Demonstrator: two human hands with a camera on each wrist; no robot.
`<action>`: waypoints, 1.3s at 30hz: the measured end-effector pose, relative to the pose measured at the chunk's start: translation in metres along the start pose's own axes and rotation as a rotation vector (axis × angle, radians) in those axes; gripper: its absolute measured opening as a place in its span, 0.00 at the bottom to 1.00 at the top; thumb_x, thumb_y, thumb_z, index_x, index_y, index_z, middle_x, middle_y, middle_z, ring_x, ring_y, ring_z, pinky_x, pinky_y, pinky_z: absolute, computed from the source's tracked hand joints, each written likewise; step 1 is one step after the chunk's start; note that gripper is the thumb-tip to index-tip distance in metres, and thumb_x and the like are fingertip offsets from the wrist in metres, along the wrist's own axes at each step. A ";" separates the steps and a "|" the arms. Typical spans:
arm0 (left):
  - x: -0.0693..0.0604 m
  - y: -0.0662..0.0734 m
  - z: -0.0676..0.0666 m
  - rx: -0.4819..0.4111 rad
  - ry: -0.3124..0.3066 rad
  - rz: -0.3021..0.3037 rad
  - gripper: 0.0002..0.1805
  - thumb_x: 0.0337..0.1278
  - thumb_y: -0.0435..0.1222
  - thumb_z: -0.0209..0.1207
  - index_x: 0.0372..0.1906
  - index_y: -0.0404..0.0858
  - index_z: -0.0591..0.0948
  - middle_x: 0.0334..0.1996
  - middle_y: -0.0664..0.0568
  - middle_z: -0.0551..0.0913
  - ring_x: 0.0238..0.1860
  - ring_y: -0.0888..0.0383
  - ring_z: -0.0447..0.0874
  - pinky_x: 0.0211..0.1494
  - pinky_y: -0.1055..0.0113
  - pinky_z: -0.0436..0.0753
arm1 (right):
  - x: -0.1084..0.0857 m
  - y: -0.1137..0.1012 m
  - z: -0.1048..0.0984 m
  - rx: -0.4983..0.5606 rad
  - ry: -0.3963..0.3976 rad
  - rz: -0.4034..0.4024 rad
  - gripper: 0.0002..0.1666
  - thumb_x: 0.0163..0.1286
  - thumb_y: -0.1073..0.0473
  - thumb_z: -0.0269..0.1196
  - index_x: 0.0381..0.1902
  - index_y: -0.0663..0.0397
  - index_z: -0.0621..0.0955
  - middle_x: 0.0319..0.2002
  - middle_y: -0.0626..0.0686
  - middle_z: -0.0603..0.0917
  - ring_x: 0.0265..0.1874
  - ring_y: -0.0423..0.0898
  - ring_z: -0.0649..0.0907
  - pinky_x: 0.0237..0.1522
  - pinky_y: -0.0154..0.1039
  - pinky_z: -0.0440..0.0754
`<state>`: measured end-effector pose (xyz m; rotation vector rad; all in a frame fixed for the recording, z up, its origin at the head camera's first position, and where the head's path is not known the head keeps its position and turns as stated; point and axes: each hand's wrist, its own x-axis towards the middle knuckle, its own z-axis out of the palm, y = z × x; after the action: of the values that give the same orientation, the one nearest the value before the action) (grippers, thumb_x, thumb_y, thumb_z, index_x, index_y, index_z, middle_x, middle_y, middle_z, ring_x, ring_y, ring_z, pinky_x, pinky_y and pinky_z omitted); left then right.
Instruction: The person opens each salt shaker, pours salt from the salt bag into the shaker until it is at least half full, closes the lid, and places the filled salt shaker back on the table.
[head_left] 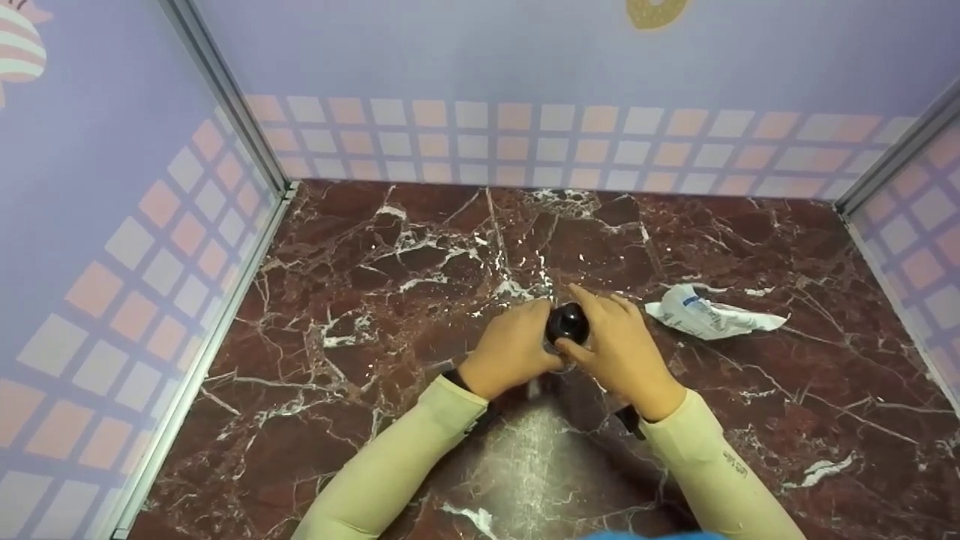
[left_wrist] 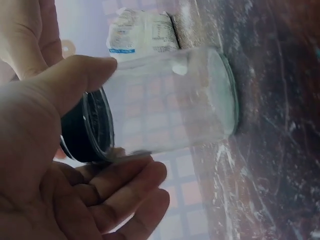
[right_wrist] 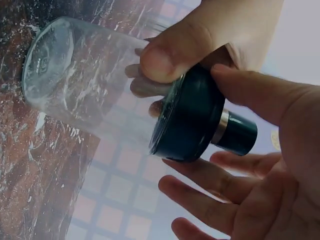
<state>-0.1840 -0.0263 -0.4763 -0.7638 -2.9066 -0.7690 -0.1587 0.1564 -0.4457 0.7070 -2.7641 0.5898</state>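
Observation:
A clear glass jar stands on the marbled surface, its black lid with a knob on top. My left hand holds the jar near its upper end, thumb on one side and fingers round the other. With thumb and fingers my right hand grips the lid's rim. In the right wrist view the lid sits at the jar's mouth; whether it is fully seated I cannot tell. The jar looks nearly see-through, with a small white spot in the left wrist view.
A crumpled white packet lies to the right of my right hand. White specks are scattered on the dark red marbled surface beyond the hands. Tile-patterned panels stand at the back, left and right.

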 end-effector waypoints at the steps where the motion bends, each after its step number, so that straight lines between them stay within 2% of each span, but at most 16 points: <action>1: -0.001 0.001 0.000 0.006 0.000 0.000 0.32 0.44 0.51 0.77 0.50 0.37 0.79 0.43 0.51 0.84 0.42 0.54 0.85 0.51 0.59 0.86 | 0.000 0.001 0.000 0.011 -0.013 -0.014 0.51 0.61 0.51 0.77 0.76 0.61 0.67 0.61 0.63 0.83 0.61 0.60 0.81 0.74 0.59 0.62; 6: -0.003 0.003 0.000 0.021 -0.001 -0.002 0.33 0.44 0.52 0.77 0.50 0.37 0.79 0.42 0.50 0.85 0.42 0.53 0.85 0.50 0.59 0.86 | 0.000 0.004 0.000 0.079 -0.079 -0.070 0.57 0.58 0.60 0.75 0.80 0.61 0.60 0.62 0.66 0.79 0.64 0.61 0.77 0.78 0.61 0.54; 8: -0.003 0.005 0.000 0.011 -0.004 -0.004 0.32 0.45 0.52 0.76 0.50 0.36 0.79 0.43 0.50 0.85 0.42 0.53 0.85 0.49 0.59 0.86 | 0.000 0.005 0.000 0.090 -0.088 -0.064 0.61 0.57 0.58 0.75 0.81 0.62 0.56 0.64 0.67 0.77 0.67 0.61 0.75 0.78 0.61 0.52; 11: -0.004 0.006 -0.001 0.002 -0.013 -0.002 0.32 0.46 0.51 0.76 0.51 0.36 0.79 0.42 0.49 0.84 0.41 0.53 0.85 0.49 0.58 0.86 | -0.001 0.005 -0.001 0.077 -0.064 -0.021 0.68 0.56 0.49 0.77 0.82 0.64 0.50 0.64 0.67 0.77 0.68 0.63 0.73 0.78 0.62 0.52; 14: -0.004 0.008 -0.002 0.009 -0.017 -0.001 0.31 0.46 0.50 0.75 0.51 0.36 0.79 0.42 0.49 0.84 0.41 0.52 0.85 0.48 0.58 0.86 | -0.001 0.004 -0.002 0.028 -0.016 0.039 0.72 0.56 0.38 0.78 0.81 0.66 0.51 0.60 0.66 0.80 0.65 0.64 0.75 0.77 0.63 0.54; 15: -0.004 0.008 -0.002 0.008 -0.020 -0.003 0.31 0.46 0.50 0.75 0.51 0.36 0.79 0.41 0.49 0.84 0.41 0.52 0.85 0.48 0.58 0.86 | -0.001 0.004 -0.002 0.016 -0.003 0.061 0.73 0.55 0.36 0.78 0.81 0.67 0.52 0.55 0.65 0.82 0.63 0.64 0.77 0.77 0.63 0.55; 18: -0.004 0.009 -0.004 0.006 -0.029 -0.022 0.33 0.45 0.51 0.76 0.52 0.36 0.79 0.42 0.49 0.84 0.41 0.53 0.85 0.48 0.58 0.86 | 0.000 0.004 -0.004 -0.006 0.004 0.112 0.71 0.54 0.35 0.78 0.80 0.67 0.56 0.46 0.60 0.84 0.57 0.64 0.80 0.76 0.62 0.59; 21: -0.005 0.009 -0.004 0.014 -0.045 -0.038 0.35 0.45 0.52 0.77 0.53 0.36 0.78 0.44 0.49 0.84 0.42 0.53 0.84 0.50 0.58 0.86 | 0.000 0.003 -0.005 0.023 -0.012 0.137 0.68 0.54 0.39 0.80 0.79 0.67 0.58 0.40 0.56 0.85 0.54 0.63 0.81 0.76 0.60 0.60; 24: -0.005 0.009 -0.003 0.026 -0.047 -0.039 0.36 0.44 0.52 0.78 0.54 0.36 0.78 0.45 0.49 0.84 0.44 0.53 0.84 0.51 0.59 0.86 | 0.000 0.004 -0.006 0.058 -0.027 0.111 0.66 0.54 0.45 0.80 0.79 0.68 0.58 0.43 0.58 0.86 0.57 0.64 0.80 0.77 0.61 0.57; 31: -0.005 0.008 -0.001 0.014 -0.037 -0.016 0.35 0.44 0.52 0.78 0.52 0.35 0.78 0.43 0.49 0.84 0.42 0.53 0.84 0.50 0.60 0.86 | -0.003 0.006 -0.008 0.169 -0.095 -0.023 0.62 0.57 0.65 0.76 0.82 0.62 0.53 0.64 0.65 0.78 0.68 0.61 0.73 0.79 0.62 0.48; 36: -0.006 0.006 -0.001 -0.014 -0.021 0.009 0.35 0.47 0.52 0.76 0.55 0.34 0.79 0.45 0.49 0.84 0.44 0.54 0.84 0.53 0.60 0.85 | -0.003 0.007 -0.009 0.181 -0.112 -0.064 0.59 0.56 0.70 0.71 0.81 0.65 0.53 0.68 0.68 0.74 0.71 0.63 0.71 0.78 0.65 0.47; 39: -0.006 0.006 -0.001 -0.019 -0.011 0.014 0.37 0.48 0.53 0.76 0.56 0.34 0.78 0.47 0.49 0.85 0.46 0.53 0.84 0.55 0.59 0.84 | -0.003 0.007 -0.010 0.166 -0.120 -0.060 0.60 0.57 0.68 0.71 0.82 0.63 0.52 0.71 0.67 0.73 0.72 0.63 0.69 0.79 0.64 0.46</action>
<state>-0.1760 -0.0255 -0.4739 -0.7913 -2.9049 -0.7948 -0.1585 0.1673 -0.4400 0.8856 -2.8142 0.7956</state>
